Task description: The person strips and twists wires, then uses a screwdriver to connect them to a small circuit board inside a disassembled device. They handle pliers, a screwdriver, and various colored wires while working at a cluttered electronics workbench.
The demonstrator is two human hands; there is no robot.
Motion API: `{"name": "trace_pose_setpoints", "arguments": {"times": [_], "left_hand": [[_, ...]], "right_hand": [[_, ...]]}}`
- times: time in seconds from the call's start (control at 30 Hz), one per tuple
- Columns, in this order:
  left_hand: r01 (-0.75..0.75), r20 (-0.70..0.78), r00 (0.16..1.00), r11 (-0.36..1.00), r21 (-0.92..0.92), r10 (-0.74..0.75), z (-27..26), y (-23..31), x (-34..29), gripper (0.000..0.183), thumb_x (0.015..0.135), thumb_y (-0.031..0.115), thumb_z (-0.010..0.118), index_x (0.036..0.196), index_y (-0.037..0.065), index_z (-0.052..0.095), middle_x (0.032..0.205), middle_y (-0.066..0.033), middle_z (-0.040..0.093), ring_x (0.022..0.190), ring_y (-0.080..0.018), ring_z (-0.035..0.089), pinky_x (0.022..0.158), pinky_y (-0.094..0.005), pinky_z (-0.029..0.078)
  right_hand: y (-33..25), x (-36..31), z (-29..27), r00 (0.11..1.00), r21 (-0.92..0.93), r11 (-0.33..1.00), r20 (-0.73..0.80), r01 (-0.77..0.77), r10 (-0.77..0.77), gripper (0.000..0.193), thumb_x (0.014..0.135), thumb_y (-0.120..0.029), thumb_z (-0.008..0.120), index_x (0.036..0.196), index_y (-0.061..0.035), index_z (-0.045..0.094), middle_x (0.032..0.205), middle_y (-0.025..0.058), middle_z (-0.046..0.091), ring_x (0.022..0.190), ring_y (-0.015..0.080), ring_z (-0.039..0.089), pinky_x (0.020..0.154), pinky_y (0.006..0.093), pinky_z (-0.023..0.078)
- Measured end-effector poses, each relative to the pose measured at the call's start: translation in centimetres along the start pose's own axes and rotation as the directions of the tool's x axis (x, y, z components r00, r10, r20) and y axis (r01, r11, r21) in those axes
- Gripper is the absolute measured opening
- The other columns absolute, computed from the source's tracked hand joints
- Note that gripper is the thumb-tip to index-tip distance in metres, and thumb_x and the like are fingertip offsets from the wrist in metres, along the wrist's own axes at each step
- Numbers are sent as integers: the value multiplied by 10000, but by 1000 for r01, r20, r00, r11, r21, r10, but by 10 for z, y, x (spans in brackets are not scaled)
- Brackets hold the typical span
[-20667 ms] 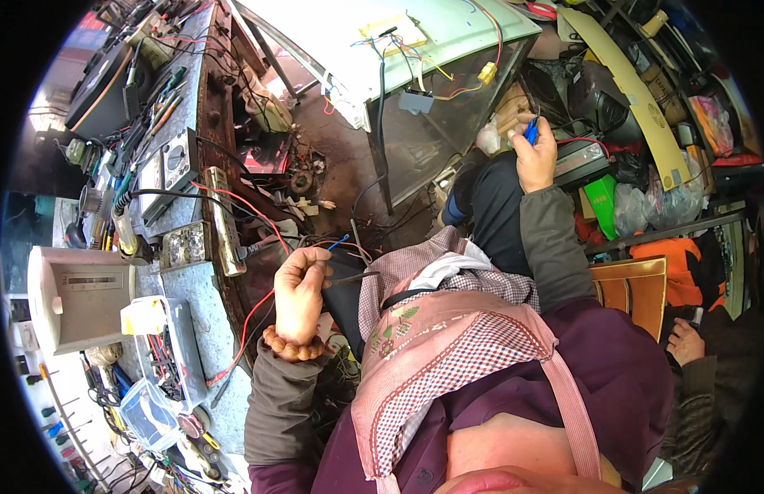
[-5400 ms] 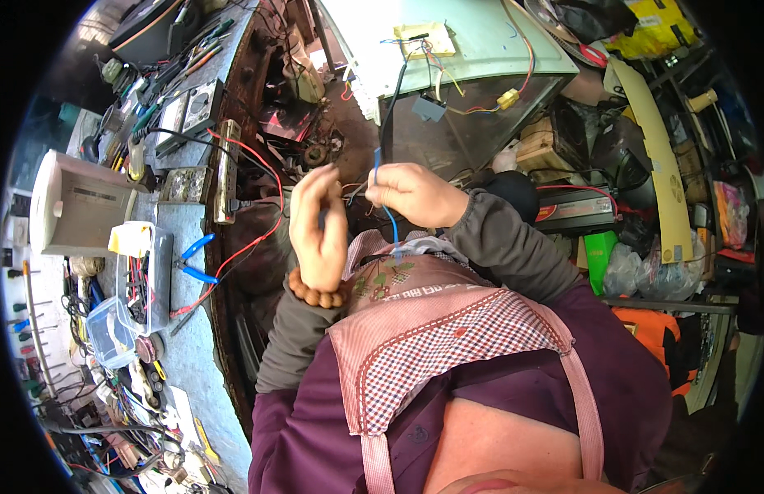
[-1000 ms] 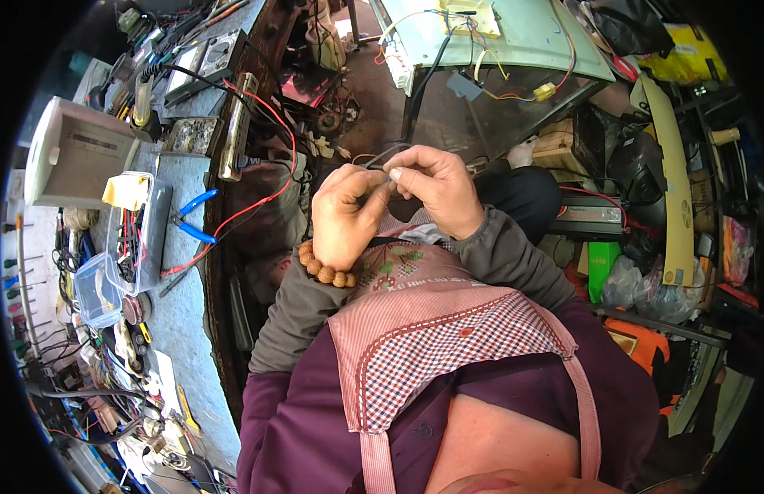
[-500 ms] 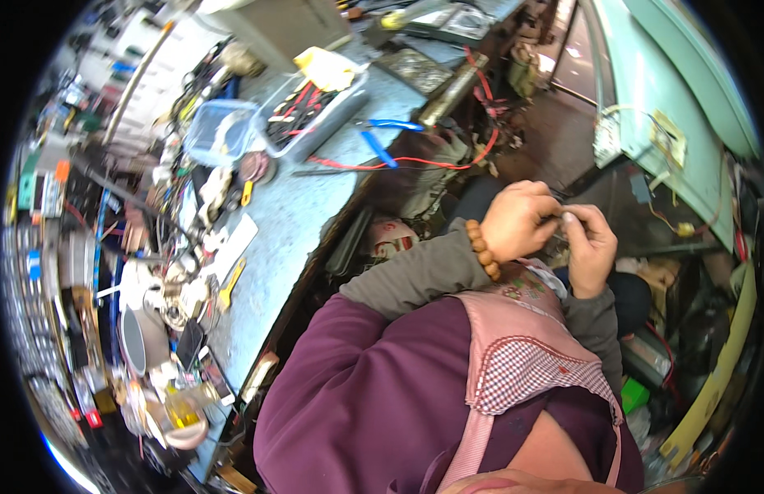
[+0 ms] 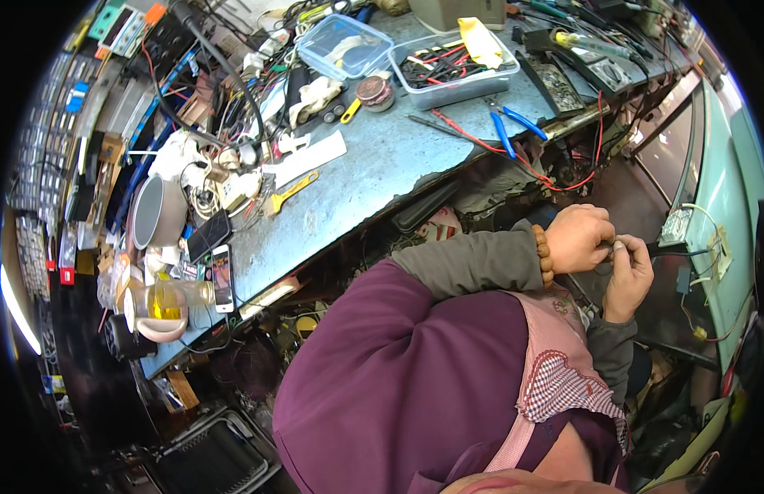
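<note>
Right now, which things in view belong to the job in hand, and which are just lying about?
With the job:
left hand and right hand, fingertips meeting over something too small to tell
dark cable beside the right hand
possibly blue-handled pliers

Lying about, apparently:
white phone
yellow tool
grey pot

Your desk [image 5: 316,214] is brightly lit, with deep shadow beneath its edge. You have a glaring white strip [image 5: 18,309] at the left rim, where fisheye distortion bends shapes.
</note>
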State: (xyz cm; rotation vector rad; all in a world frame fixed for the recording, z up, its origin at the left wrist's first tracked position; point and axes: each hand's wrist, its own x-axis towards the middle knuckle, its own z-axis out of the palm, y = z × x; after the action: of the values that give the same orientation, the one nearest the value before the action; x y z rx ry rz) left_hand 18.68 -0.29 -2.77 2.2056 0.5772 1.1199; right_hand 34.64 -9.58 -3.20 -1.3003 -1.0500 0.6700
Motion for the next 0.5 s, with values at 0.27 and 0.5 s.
{"name": "trace_pose_setpoints", "arguments": {"times": [0.27,0.5], "left_hand": [[151,-14,988,974,-169,-155,-27,4,-1,190,770,125,761,938,42,793,869,-140,735,812,-303,730,716,-410,576],[656,541,705,130,-744,-459,-70,34,26,199,945,167,799,1051,8,742,865,-48,723,754,-109,645,692,-268,504]], "right_hand": [[-8,3,5,989,78,993,125,-84,74,322,1049,-12,639,1370,16,651,1101,12,691,921,59,612,793,222,488],[-39,-4,-9,913,102,982,364,157,-184,553,912,115,736,1439,-3,617,1214,105,739,1030,143,699,863,293,559]]}}
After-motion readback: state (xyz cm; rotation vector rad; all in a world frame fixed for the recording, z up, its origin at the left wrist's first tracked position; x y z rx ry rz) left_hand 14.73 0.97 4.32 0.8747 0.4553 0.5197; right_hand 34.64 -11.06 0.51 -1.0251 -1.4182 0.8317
